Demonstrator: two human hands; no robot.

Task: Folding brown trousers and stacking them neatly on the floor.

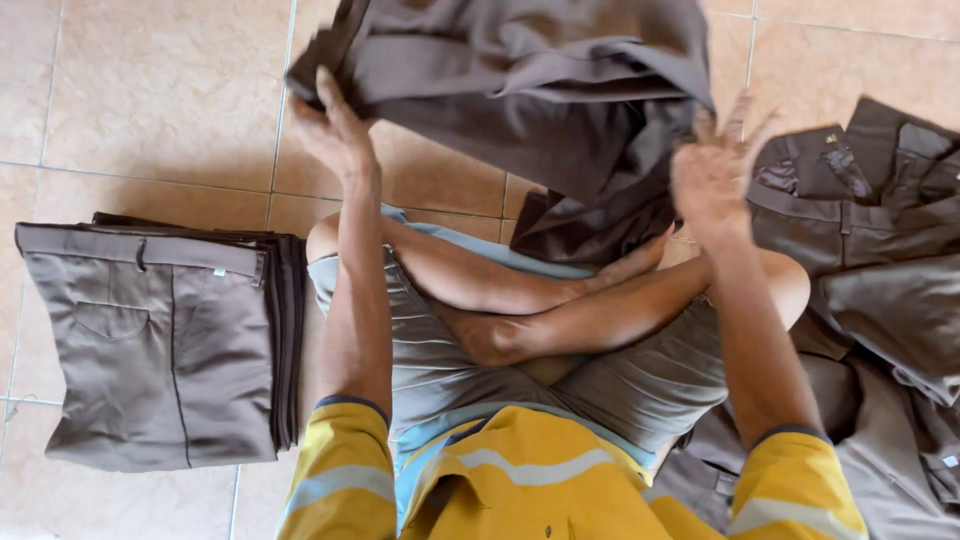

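I see the brown trousers (540, 90) held up over the tiled floor (150, 90), just ahead of the crossed bare legs, bunched and hanging in loose folds. The left hand (335, 125) is raised at the garment's left edge, wrist bent back, fingers clamped on the cloth. The right hand (715, 170) is lifted at the right side with palm facing me and fingers spread; it touches or nearly touches the hanging fabric, and I cannot tell whether it grasps anything. Both forearms reach straight forward from yellow sleeves with pale stripes.

On the left side, on the floor, lies a folded stack of trousers (160, 350) of the same brown, waistbands at the top, a rear pocket showing on the uppermost pair. A small white tag (218, 271) sits on its waistband, rectangular, too small to tell more.

On the right lies a loose pile of trousers (880, 250), unfolded and overlapping, with open waistbands at the upper end. Another small white tag (949, 461) shows near the lower right edge.
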